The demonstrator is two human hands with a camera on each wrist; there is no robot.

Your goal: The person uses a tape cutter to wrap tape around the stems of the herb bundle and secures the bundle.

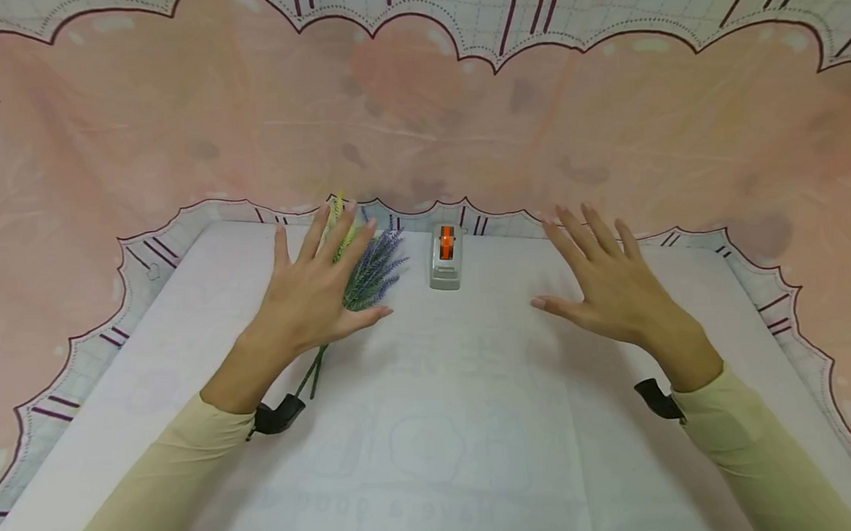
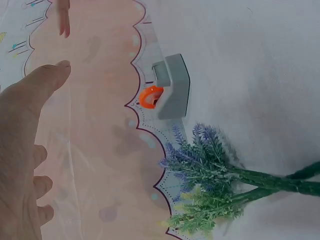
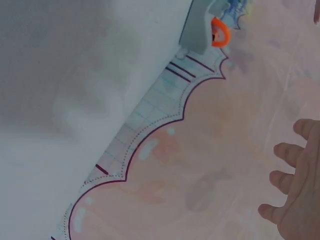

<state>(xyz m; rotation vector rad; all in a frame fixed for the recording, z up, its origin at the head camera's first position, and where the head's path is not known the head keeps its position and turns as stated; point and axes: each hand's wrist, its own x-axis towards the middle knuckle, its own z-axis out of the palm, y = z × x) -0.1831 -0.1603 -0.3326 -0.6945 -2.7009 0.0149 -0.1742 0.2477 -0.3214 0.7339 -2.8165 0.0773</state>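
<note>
In the head view my left hand (image 1: 310, 295) hovers with fingers spread, overlapping two artificial flower sprigs. One sprig has purple lavender heads (image 1: 377, 274); the other has yellow-green heads (image 2: 202, 212). Their green stems (image 2: 280, 182) cross on the white surface, partly hidden by the hand in the head view. My right hand (image 1: 607, 288) is also spread, held over the right side with nothing in it. Between the hands, toward the far edge, stands a grey tape dispenser (image 1: 445, 278) with an orange core (image 2: 150, 96). Neither hand grips anything.
A white board or sheet (image 1: 434, 425) covers the work surface. Beneath and beyond it lies a pinkish cloth (image 1: 259, 130) with a scalloped, patterned border. Black wrist straps (image 1: 280, 415) show at both sleeve cuffs.
</note>
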